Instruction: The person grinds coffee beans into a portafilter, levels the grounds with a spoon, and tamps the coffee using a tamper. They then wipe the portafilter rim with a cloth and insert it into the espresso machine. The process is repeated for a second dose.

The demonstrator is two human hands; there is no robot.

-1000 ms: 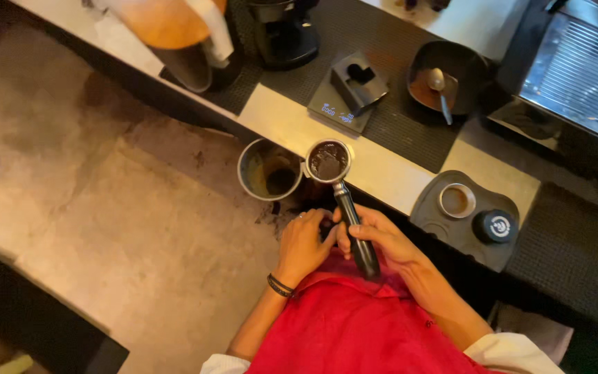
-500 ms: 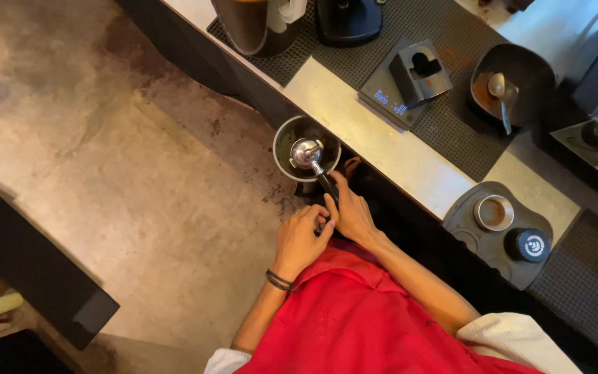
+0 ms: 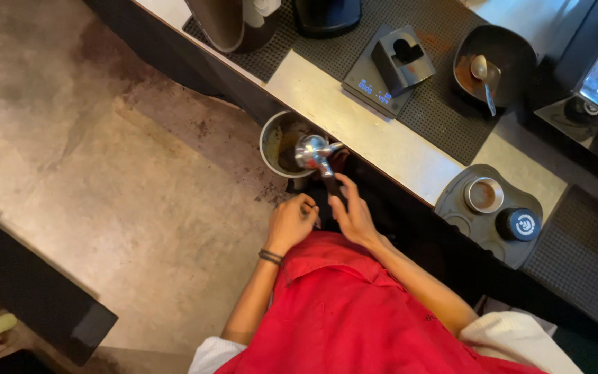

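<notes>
1. Head view, hands: the right hand (image 3: 354, 215) is closed around the black handle of the metal portafilter (image 3: 315, 154). The left hand (image 3: 291, 223) is curled into a loose fist just beside the near end of that handle; whether it grips the handle cannot be told.
2. Head view, location: the portafilter's steel basket is turned over the round grey knock bin (image 3: 275, 142), which sits at the near edge of the steel counter (image 3: 354, 128), left of the hands.
3. Head view, handling: the portafilter appears rigid and head-heavy, with a hard, smooth basket. The handle is judged the correct hold; the metal head may be hot.
4. Head view, surroundings: on the counter, a small dark digital scale (image 3: 382, 79) lies far of the hands. A black bowl with a spoon (image 3: 489, 59) stands far right. A dark tamping mat (image 3: 489, 215) lies to the right.
</notes>
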